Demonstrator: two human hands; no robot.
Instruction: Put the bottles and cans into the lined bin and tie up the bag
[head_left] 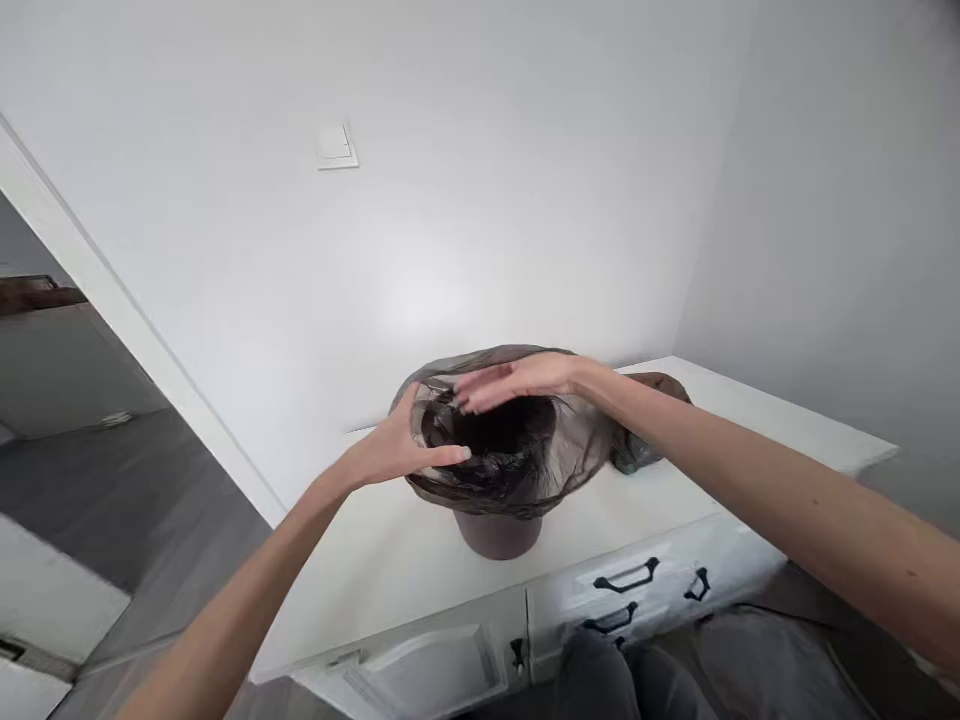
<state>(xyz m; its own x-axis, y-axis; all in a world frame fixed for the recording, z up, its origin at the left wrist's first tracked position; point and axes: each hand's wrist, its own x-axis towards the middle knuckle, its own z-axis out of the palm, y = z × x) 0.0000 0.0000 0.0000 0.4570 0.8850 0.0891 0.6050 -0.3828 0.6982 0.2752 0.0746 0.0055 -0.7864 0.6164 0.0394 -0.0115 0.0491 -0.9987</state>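
The left hand [386,448], thumb and fingers spread, apparently braces the left side of the bag [592,440] open over the bin [499,538]; the right hand [517,384], fingers extended, hovers above

Open air between the left hand [386,445] and right hand [517,380]! Plastic bag [581,450] crowding underneath, wall [525,220] blocking beyond both, dark bundle [634,455] beneath the right forearm.
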